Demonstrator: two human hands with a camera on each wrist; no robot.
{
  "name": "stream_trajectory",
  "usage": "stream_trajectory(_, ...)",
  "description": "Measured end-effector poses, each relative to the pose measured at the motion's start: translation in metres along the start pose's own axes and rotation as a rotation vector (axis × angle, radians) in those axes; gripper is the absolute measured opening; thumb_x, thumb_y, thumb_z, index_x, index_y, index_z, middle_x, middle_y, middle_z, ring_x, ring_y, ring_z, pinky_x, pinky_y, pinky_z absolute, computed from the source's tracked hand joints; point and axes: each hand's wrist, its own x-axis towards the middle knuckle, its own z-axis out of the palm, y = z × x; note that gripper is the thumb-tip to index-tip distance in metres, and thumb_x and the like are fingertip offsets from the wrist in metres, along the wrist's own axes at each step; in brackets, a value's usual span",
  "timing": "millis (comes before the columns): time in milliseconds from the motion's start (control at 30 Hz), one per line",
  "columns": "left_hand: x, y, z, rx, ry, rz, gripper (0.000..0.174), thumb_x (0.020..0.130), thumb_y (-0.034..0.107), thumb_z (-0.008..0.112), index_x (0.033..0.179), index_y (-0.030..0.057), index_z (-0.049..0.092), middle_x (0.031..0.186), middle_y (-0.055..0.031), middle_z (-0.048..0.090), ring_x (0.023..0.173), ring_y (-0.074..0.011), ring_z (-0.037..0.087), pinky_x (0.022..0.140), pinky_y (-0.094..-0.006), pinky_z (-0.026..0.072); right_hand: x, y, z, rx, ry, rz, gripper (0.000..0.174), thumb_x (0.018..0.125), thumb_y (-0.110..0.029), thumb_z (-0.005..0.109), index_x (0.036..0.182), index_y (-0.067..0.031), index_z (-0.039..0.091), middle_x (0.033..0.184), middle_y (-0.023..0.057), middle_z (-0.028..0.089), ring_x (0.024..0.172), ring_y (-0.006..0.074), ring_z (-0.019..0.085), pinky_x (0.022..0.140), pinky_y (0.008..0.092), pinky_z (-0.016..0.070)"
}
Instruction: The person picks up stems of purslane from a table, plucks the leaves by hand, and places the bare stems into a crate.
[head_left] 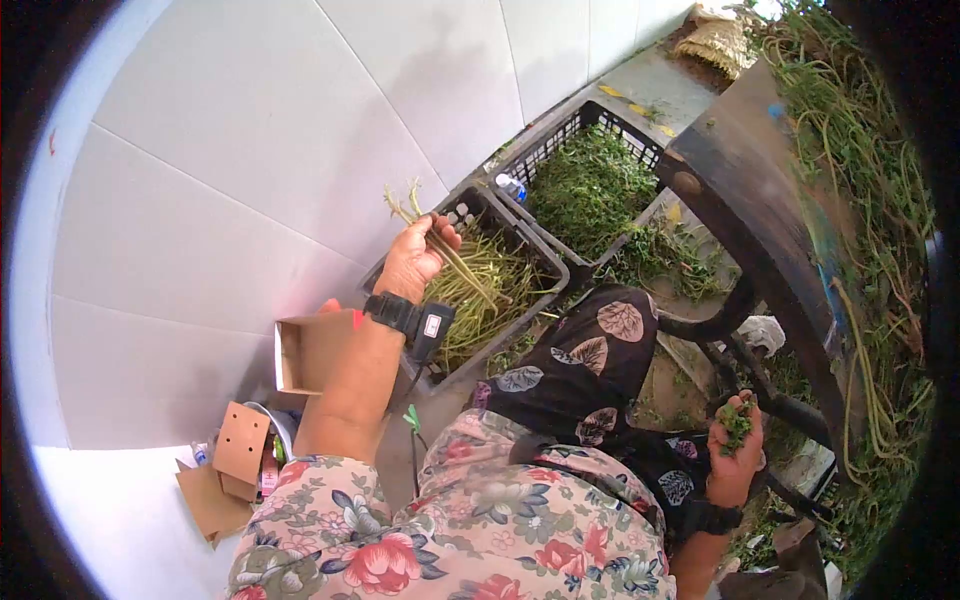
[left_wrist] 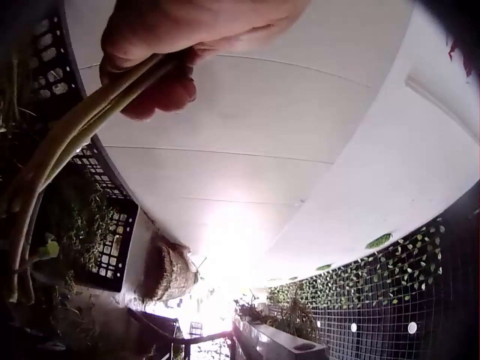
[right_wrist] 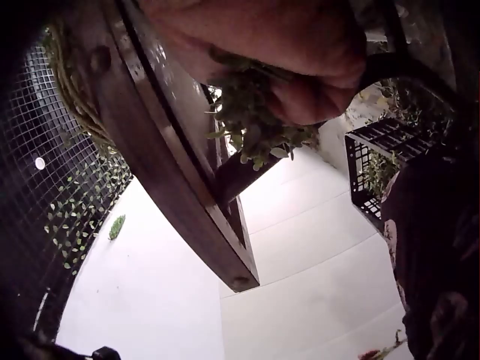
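Bare stems (head_left: pixel 462 262) are pinched in the left hand (head_left: pixel 418 252), held over a black crate (head_left: pixel 555 268) of pale green stems (head_left: pixel 480 300). In the left wrist view the thumb and fingers of the left hand (left_wrist: pixel 195 37) close round the stems (left_wrist: pixel 67 135), which hang down to the left. Small green leaves (head_left: pixel 735 425) are gripped in the right hand (head_left: pixel 735 450), low beside the table's curved edge. The right wrist view shows the leaves (right_wrist: pixel 251 112) bunched under the curled fingers of the right hand (right_wrist: pixel 262 45).
A second black crate (head_left: pixel 640 135) holds leafy greens, with a bottle (head_left: pixel 510 187) at its corner. Long vines lie heaped on the wooden table (head_left: pixel 740 200) at the right. Cardboard (head_left: pixel 240 445) and an open box (head_left: pixel 310 352) stand by the wall at the left.
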Motion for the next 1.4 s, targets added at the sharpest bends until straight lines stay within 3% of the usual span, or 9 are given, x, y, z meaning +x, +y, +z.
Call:
stream_trajectory(233,0.028,-0.003,-0.031,-0.24,0.126,0.131,0.018,0.094,0.016,0.038,0.085,0.0045,0.048,0.071,-0.009,0.058,0.066,-0.0257,0.059,0.069,-0.0443,0.0497,0.007,-0.001,-0.01,-0.042,-0.144,0.039,0.022,0.092,-0.021,0.043,0.109,-0.01,0.051,0.092,0.0043,0.059,0.06,0.0102,0.052,0.041,0.0235,0.0378)
stream_trajectory(433,0.031,-0.054,-0.088,-0.039,0.249,-0.244,0.084,0.083,0.054,0.049,0.142,0.016,0.003,0.148,-0.0153,0.001,0.134,-0.0403,0.007,0.096,-0.0628,0.022,0.0,0.003,0.003,-0.132,-0.075,0.017,0.023,0.092,-0.024,0.045,0.109,-0.0109,0.051,0.093,0.0034,0.059,0.062,0.0099,0.054,0.043,0.0224,0.0402)
stream_trajectory(533,0.025,-0.094,-0.068,0.092,-0.32,-0.412,0.032,0.086,0.031,0.052,0.105,0.0056,0.051,0.112,-0.011,0.053,0.1,-0.0265,0.049,0.085,-0.0463,0.0405,-0.003,0.012,0.025,-0.352,0.019,-0.065,0.021,0.091,-0.023,0.047,0.107,-0.0107,0.053,0.091,0.0031,0.059,0.069,0.0101,0.055,0.051,0.0232,0.0435)
stream_trajectory(700,-0.121,-0.14,0.087,0.723,-1.199,-0.002,0.031,0.087,0.008,0.049,0.117,0.0057,0.046,0.115,-0.0089,0.053,0.102,-0.0194,0.054,0.083,-0.0385,0.0475,-0.015,0.034,0.093,-1.001,-0.069,-0.254,0.015,0.088,-0.019,0.051,0.097,-0.0083,0.055,0.086,0.0025,0.057,0.076,0.0096,0.052,0.068,0.0239,0.0426)
stream_trajectory(733,-0.127,-0.167,0.105,0.344,-0.906,-0.749,0.029,0.089,0.012,0.046,0.118,0.008,0.044,0.117,-0.008,0.05,0.099,-0.02,0.055,0.082,-0.0393,0.0498,-0.022,0.041,0.11,-1.017,-0.122,-0.266,0.013,0.087,-0.017,0.052,0.092,-0.0053,0.054,0.084,0.0025,0.056,0.076,0.0114,0.05,0.07,0.0257,0.0414)
stream_trajectory(900,-0.163,-0.204,0.125,-0.016,-0.81,-1.071,0.039,0.082,0.018,0.059,0.115,0.0075,0.041,0.102,-0.0089,0.054,0.095,-0.0235,0.055,0.078,-0.0425,0.0488,-0.019,0.061,0.12,-1.608,-0.24,-0.784,0.018,0.079,-0.015,0.057,0.091,-0.0016,0.053,0.083,0.0091,0.056,0.078,0.0226,0.053,0.073,0.0337,0.0434)
stream_trajectory(967,-0.166,-0.179,0.112,0.62,-1.269,0.008,0.061,0.066,0.006,0.068,0.119,0.0024,0.039,0.105,-0.012,0.054,0.101,-0.0267,0.053,0.085,-0.0348,0.0445,-0.021,0.063,0.121,-1.812,-0.309,-0.977,0.02,0.076,-0.014,0.058,0.093,-0.0026,0.054,0.087,0.0113,0.056,0.082,0.0273,0.055,0.076,0.0357,0.0438)
stream_trajectory(1167,-0.138,-0.189,0.089,0.842,-1.221,0.441,0.075,0.064,0.005,0.068,0.129,-0.0027,0.03,0.123,-0.0156,0.045,0.118,-0.0216,0.041,0.098,-0.0306,0.0336,-0.017,0.068,0.13,-1.799,-0.587,-0.951,0.035,0.075,-0.018,0.056,0.106,-0.0013,0.052,0.11,0.0176,0.052,0.111,0.0363,0.043,0.096,0.0441,0.0322)
stream_trajectory(1400,-0.145,-0.164,0.106,0.714,-1.193,0.057,0.072,0.069,0.006,0.068,0.131,-0.0016,0.031,0.129,-0.012,0.042,0.122,-0.0204,0.036,0.103,-0.0319,0.0285,-0.008,0.079,0.143,-1.54,-0.624,-0.976,0.044,0.08,-0.015,0.051,0.12,0.0012,0.043,0.129,0.0209,0.04,0.12,0.0359,0.039,0.1,0.0419,0.0296)
